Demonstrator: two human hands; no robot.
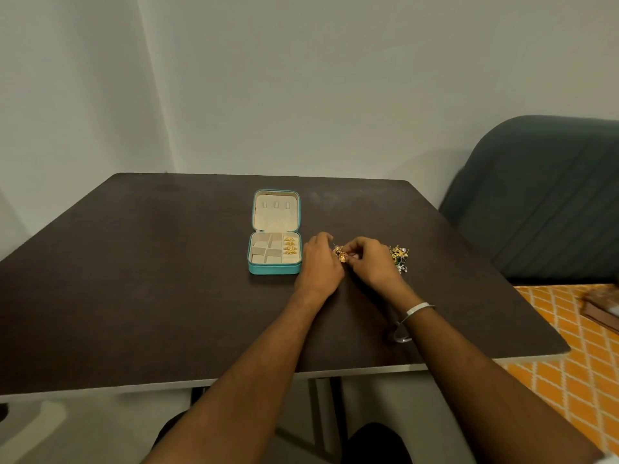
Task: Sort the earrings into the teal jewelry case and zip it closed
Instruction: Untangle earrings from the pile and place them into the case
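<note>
From the head camera, the teal jewelry case point(274, 268) lies open on the dark table point(134, 279), lid folded away from the person, gold earrings point(289, 246) filling its right-hand compartment. Just right of it both hands meet over a gold earring point(341, 255) — the right hand point(370, 259) pinches it, and the left hand point(320, 259) seems to pinch it too, though the fingertips are small here. The case sits left of the grip, nearer the left hand; the loose pile point(399, 257) waits beyond the right hand.

text: none legible | labels: none | brands: none | numbers: none | signs: none
</note>
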